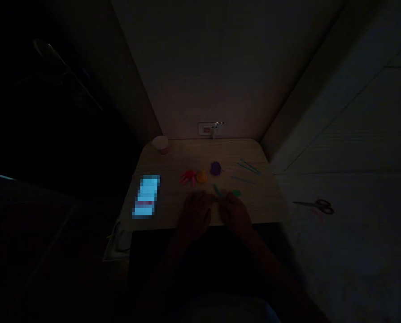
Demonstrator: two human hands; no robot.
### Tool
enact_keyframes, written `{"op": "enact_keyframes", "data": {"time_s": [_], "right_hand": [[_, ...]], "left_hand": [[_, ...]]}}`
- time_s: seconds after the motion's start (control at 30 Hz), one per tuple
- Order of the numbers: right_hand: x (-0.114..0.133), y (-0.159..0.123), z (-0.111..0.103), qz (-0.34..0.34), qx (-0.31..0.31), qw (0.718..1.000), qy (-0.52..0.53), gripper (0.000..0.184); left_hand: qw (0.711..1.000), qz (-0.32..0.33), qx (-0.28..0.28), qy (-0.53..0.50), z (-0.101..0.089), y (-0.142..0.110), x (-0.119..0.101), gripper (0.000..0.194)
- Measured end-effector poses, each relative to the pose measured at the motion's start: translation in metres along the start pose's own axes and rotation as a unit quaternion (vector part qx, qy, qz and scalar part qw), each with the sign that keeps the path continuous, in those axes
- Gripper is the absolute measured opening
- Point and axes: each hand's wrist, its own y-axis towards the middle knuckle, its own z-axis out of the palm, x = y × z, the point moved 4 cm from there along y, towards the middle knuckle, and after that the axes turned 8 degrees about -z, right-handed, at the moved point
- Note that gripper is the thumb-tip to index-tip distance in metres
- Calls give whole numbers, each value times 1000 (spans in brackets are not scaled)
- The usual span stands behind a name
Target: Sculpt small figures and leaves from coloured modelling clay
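Note:
In the dim light, my left hand point(196, 214) rests on the wooden table with its fingers laid forward and the thumb apart. My right hand point(234, 213) is closed on a slim teal tool point(217, 189), whose tip sticks out toward the upper left. The two hands' fingertips nearly meet; whatever lies between them is too dark to make out. Beside my right fingers is a green piece point(236, 193). Just beyond the hands lie a red piece with several pink prongs point(188, 176), an orange-yellow lump point(202, 176) and a purple lump point(215, 168).
Several thin teal sticks point(249, 167) lie on the right of the table point(173, 163). A lit phone point(146, 196) is at the left, a white cup point(161, 144) at the back left. A wall socket point(210, 129) is behind. Scissors point(316, 205) lie off to the right.

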Motion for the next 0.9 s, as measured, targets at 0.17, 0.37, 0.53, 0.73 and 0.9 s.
{"op": "enact_keyframes", "data": {"time_s": [0.17,0.37,0.53,0.73,0.9], "right_hand": [[-1,2,2,5,6,1000,19,36],[-2,-1,-4,37,-37,998,26,38],[3,0,-5,21,-16,1000,4,41],[4,0,-6,17,-9,1000,-2,38],[5,2,-4,24,20,999,-17,37]], "left_hand": [[1000,-2,4,2,0,0,1,24],[1000,0,6,-3,-1,0,-1,23],[1000,-4,5,-4,0,1,-1,24],[1000,1,3,-9,-1,1,-1,21],[1000,5,-7,-9,-2,1,0,22]]}}
